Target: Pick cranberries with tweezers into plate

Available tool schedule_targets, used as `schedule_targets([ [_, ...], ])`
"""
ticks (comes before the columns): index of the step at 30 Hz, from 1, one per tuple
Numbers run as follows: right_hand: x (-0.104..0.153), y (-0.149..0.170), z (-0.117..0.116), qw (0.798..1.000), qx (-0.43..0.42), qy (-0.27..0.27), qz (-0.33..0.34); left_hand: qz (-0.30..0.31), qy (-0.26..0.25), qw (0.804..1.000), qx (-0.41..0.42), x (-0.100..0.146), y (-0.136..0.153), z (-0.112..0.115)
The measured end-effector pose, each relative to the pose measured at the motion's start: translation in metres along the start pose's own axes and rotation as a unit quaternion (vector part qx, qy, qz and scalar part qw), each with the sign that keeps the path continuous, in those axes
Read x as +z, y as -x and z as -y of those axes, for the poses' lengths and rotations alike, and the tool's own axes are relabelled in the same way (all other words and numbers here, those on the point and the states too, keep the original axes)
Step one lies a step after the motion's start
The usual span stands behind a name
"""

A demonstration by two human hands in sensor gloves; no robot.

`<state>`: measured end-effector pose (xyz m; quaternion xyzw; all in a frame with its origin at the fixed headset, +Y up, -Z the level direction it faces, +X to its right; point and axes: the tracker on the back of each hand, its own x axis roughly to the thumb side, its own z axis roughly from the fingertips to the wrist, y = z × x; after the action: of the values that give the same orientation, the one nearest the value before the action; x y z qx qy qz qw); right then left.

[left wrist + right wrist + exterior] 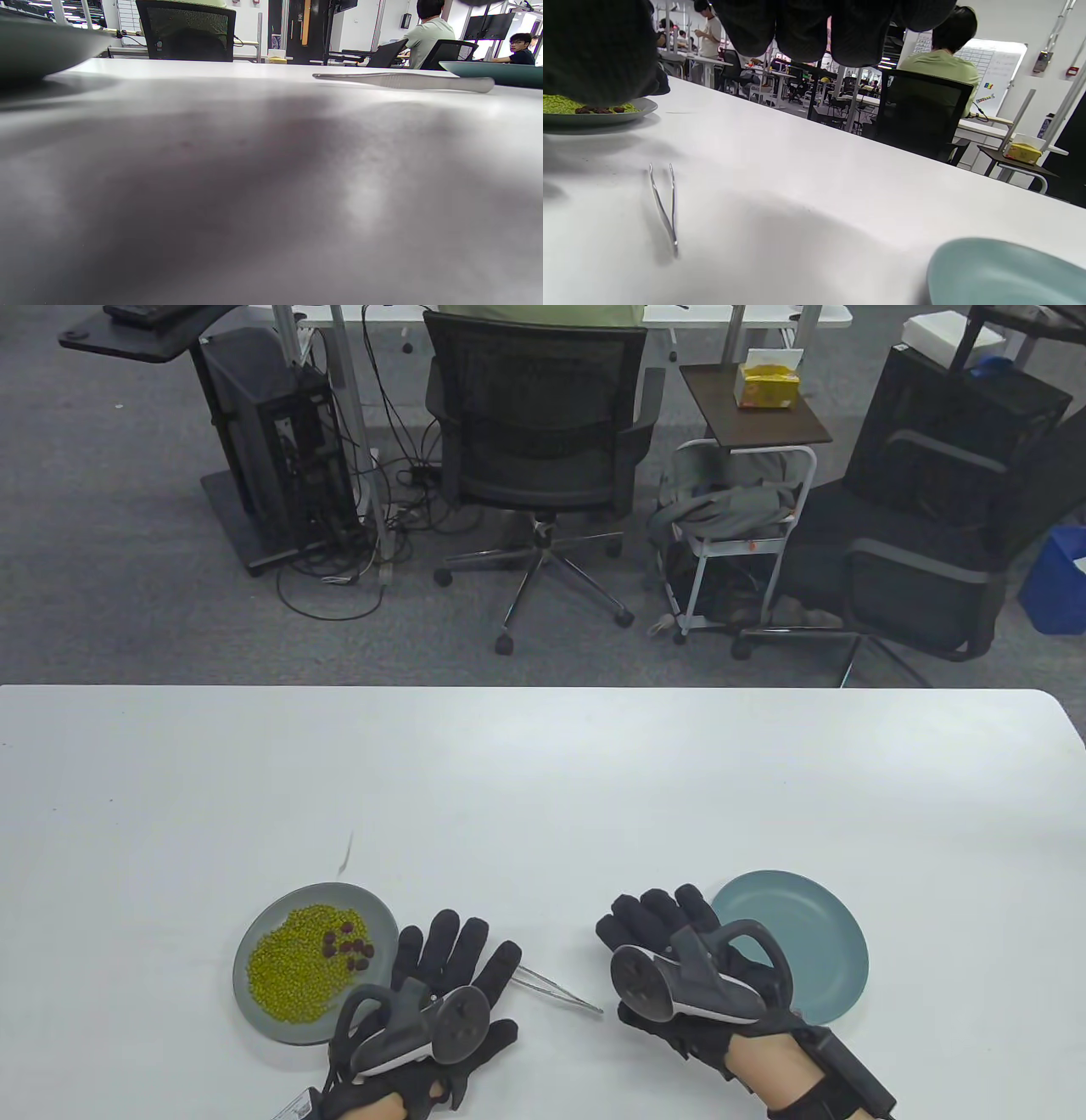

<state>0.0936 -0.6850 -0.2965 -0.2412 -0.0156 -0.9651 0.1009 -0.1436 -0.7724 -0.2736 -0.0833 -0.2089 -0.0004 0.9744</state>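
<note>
A grey plate (263, 1014) at the front left holds green beans with several dark red cranberries (349, 943) on top; it also shows in the right wrist view (598, 117). An empty teal plate (806, 937) lies at the front right. Metal tweezers (560, 989) lie on the table between my hands, also in the right wrist view (664, 207) and the left wrist view (403, 80). My left hand (454, 959) lies flat on the table beside the grey plate, fingers spread, holding nothing. My right hand (653, 920) hovers left of the teal plate, fingers loosely curled, empty.
The white table (543, 780) stretches far behind the plates. A small thin mark (346, 855) lies on it behind the grey plate. Office chairs, cables and a side table stand on the floor beyond the far edge.
</note>
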Motion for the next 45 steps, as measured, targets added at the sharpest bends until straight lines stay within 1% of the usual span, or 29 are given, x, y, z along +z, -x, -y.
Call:
schedule_targets([
  [2,-0.011,-0.011,0.002,1.000,0.015,-0.011,0.010,0.000,-0.001,1.000,0.000,0.000,0.000,0.000],
  [5,-0.028,-0.028,-0.004,0.998,0.042,-0.037,0.023,-0.001,0.002,1.000,0.002,0.000,0.000,0.001],
  [10,-0.053,-0.050,-0.030,0.994,0.062,-0.081,0.024,-0.001,0.003,1.000,-0.008,0.000,-0.001,0.001],
  [12,-0.061,-0.053,-0.042,0.995,0.049,-0.090,0.014,-0.002,0.009,1.000,-0.006,0.000,-0.001,0.001],
  [16,-0.071,-0.054,-0.063,0.992,0.020,-0.127,-0.005,-0.004,0.013,1.000,-0.009,0.001,-0.001,0.001],
  [18,-0.073,-0.055,-0.070,0.992,0.006,-0.128,-0.013,-0.004,0.015,1.000,-0.009,0.001,-0.001,0.002],
  [19,-0.073,-0.057,-0.073,0.990,0.010,-0.143,-0.012,-0.004,0.014,1.000,-0.010,0.001,-0.001,0.002],
  [21,-0.072,-0.060,-0.073,0.993,0.012,-0.116,-0.019,-0.004,0.016,1.000,-0.012,0.001,-0.002,0.002],
  [25,-0.072,-0.062,-0.072,0.996,-0.005,-0.085,-0.040,-0.003,0.021,1.000,-0.014,0.000,-0.003,0.002],
  [27,-0.071,-0.064,-0.071,0.997,-0.002,-0.072,-0.042,-0.003,0.023,1.000,-0.014,0.000,-0.003,0.002],
  [30,-0.068,-0.071,-0.068,0.999,0.016,-0.035,-0.038,-0.003,0.023,1.000,-0.011,0.000,-0.003,0.003],
  [33,-0.067,-0.076,-0.066,0.999,0.035,-0.013,-0.034,-0.006,0.024,1.000,-0.008,0.000,-0.003,0.003],
  [36,-0.065,-0.078,-0.067,0.998,0.054,-0.014,-0.022,-0.009,0.023,1.000,-0.006,-0.002,-0.005,0.003],
  [38,-0.062,-0.074,-0.066,0.998,0.059,-0.023,-0.021,-0.010,0.009,1.000,-0.003,-0.001,-0.006,0.001],
  [41,-0.051,-0.061,-0.062,0.999,0.034,-0.019,-0.034,-0.008,-0.009,1.000,-0.001,0.002,-0.007,-0.001],
  [45,-0.024,-0.029,-0.057,0.998,0.016,-0.019,-0.064,-0.008,-0.033,0.999,0.000,0.004,-0.007,-0.006],
])
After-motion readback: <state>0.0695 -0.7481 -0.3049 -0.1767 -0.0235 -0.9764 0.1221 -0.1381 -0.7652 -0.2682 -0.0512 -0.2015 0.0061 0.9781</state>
